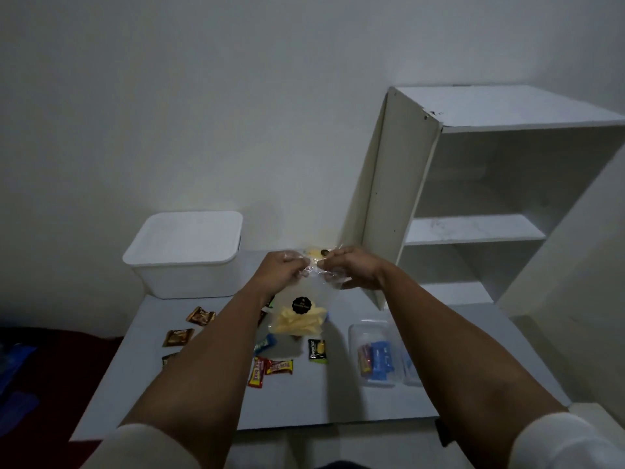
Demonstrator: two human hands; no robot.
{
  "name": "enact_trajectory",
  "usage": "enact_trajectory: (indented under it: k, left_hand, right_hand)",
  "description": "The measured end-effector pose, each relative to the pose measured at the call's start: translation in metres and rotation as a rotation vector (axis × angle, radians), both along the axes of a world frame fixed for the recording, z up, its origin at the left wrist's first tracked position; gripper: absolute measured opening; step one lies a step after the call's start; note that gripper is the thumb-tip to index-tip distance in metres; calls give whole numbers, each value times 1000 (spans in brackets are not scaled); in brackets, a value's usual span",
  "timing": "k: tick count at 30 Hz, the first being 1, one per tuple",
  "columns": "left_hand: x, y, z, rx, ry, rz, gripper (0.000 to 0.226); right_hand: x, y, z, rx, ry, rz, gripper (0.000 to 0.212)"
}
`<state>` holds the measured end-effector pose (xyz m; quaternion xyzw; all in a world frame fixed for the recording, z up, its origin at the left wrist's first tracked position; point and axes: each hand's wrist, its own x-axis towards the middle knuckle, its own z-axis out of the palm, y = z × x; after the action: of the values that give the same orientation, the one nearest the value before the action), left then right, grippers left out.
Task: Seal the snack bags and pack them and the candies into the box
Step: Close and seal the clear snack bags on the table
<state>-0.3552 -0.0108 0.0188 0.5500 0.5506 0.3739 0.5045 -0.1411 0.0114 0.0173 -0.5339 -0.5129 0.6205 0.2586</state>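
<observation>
Two bare hands, left hand (282, 270) and right hand (351, 269), appear. One clear plastic snack bag of pale yellow chips (299, 314) is visible. One white lidded plastic box (184, 255) sits on the table. One clear plastic tray of blue and red packets (377, 357) lies there. Two brown candy wrappers (201, 316) (177, 337), two red candy wrappers (256, 372) (279, 366) and one black-and-yellow candy wrapper (318, 351) are countable; others are partly hidden by the arms.

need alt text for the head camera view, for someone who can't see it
Both bare hands, left hand and right hand, grip the top of a clear plastic snack bag of pale yellow chips held above a white table. Small wrapped candies lie scattered below; a lidded white plastic box sits behind on the left, white shelves on the right.
</observation>
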Motion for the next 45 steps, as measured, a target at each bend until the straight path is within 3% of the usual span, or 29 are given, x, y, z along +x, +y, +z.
enact_trajectory:
  k: [11,14,17,20,22,33,37,39,42,45]
  left_hand:
    - [48,5,-16,5,-55,199,20]
    - [53,3,-18,-1,-88,226,23]
    - [60,1,-23,-4,-83,258,21]
    - [64,0,-27,-25,-125,294,18]
    - [64,0,-28,-26,-144,307,19]
    - [50,-6,-23,-18,-203,380,24]
    - [47,-6,-25,-47,-225,407,23]
    - [44,-6,-28,-61,-243,420,23]
    - [41,-7,-30,-73,-236,419,24]
    - [42,-10,-28,-83,-178,371,22]
  right_hand:
    - [42,12,-19,38,179,-90,15]
    - [47,10,-25,35,241,-86,3]
    - [50,10,-30,64,247,-93,5]
    - [53,13,-34,56,266,-140,23]
    - [53,14,-36,45,285,-143,22]
    - [52,18,-35,12,290,-94,21]
    - [47,19,-37,19,284,-83,4]
    - [45,20,-38,36,275,-75,14]
    - [45,19,-34,54,237,-55,3]
    - [43,18,-30,110,121,25,8]
